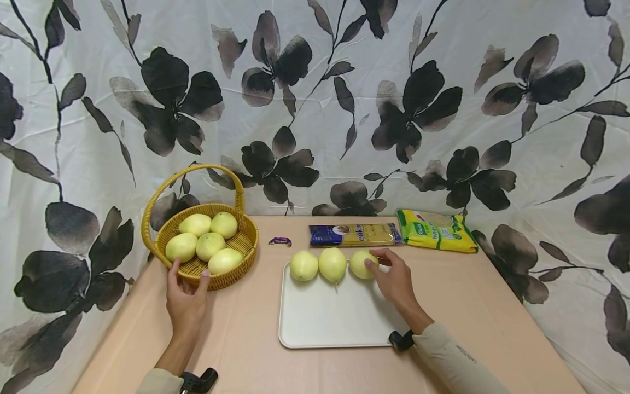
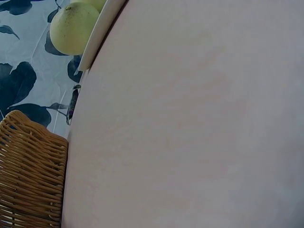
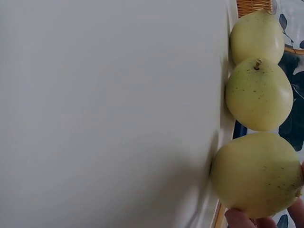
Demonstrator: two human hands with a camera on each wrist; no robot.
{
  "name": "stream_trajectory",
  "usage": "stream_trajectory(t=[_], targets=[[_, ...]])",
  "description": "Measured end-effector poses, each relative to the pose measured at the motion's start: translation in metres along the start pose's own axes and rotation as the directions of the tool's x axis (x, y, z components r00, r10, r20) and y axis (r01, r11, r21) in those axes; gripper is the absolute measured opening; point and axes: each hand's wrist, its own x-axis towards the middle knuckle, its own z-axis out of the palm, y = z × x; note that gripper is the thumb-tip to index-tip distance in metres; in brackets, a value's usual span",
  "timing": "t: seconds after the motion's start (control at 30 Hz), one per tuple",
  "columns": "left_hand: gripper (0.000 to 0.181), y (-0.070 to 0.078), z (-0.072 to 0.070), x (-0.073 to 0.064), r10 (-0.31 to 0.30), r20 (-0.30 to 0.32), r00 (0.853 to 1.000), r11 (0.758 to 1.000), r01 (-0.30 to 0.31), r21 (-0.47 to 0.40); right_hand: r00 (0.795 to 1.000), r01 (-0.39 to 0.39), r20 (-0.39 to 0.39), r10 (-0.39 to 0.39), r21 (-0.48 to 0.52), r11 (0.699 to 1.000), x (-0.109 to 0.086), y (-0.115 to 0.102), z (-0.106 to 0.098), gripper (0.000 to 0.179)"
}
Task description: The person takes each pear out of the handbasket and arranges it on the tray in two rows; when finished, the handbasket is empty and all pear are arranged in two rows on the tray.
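Note:
My right hand holds a pale yellow-green pear at the back right of the white tray. In the right wrist view, fingertips touch the underside of that pear. Two more pears, a middle one and a left one, stand beside it in a row along the tray's back edge. My left hand grips the near rim of the yellow wicker basket, where several pears lie. The left wrist view shows the basket's woven side but not the hand.
Behind the tray lie a blue and gold packet and a yellow-green bag. A small purple-wrapped item lies between basket and tray. The basket's tall handle arches up. A floral cloth hangs behind the peach-coloured table.

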Motion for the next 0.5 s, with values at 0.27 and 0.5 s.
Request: stream_trajectory(t=[0.27, 0.5], targets=[[0.083, 0.0021, -0.0005, -0.0002, 0.000, 0.000, 1.000, 1.000, 0.000, 0.004, 0.997, -0.013, 0.081, 0.016, -0.037, 0.999, -0.0027, -0.0066, -0.0053, 0.042], [0.083, 0.0005, -0.0003, -0.0003, 0.004, 0.000, 1.000, 1.000, -0.004, 0.004, 0.995, 0.010, 0.098, -0.006, -0.042, 0.999, -0.0045, -0.0070, 0.0009, 0.055]])
